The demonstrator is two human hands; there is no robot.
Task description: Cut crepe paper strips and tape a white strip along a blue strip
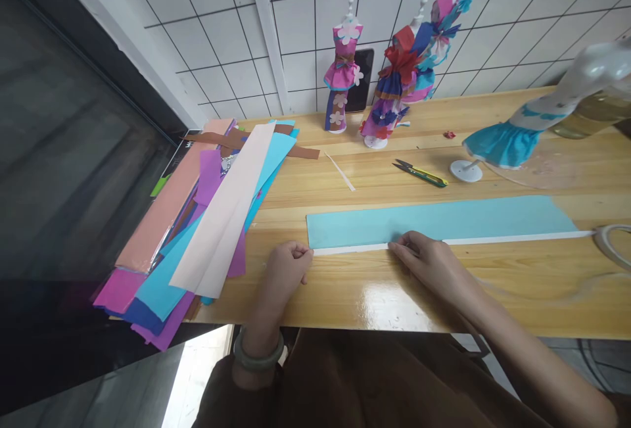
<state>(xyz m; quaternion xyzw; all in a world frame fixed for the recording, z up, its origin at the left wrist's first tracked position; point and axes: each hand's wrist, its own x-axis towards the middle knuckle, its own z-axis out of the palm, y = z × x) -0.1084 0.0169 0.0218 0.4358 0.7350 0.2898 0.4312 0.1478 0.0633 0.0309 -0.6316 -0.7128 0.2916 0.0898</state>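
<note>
A long light-blue paper strip (473, 216) lies flat on the wooden table in front of me. Along its near edge runs a narrow white tape (513, 239), which leads right to a tape roll (611, 247). My left hand (286, 269) pinches the tape's left end at the strip's near left corner. Near the middle of that edge, my right hand (431, 262) has thumb and fingertips together on the tape. Beyond the strip lie yellow-and-green thread snips (421, 174) and a thin pale sliver (341, 172).
Coloured paper sheets (224, 217) are heaped at the left, some overhanging the front edge. Small dress forms in paper outfits (344, 76) stand by the tiled wall, near a dark phone (363, 79). A form with a blue skirt (507, 142) leans at the right.
</note>
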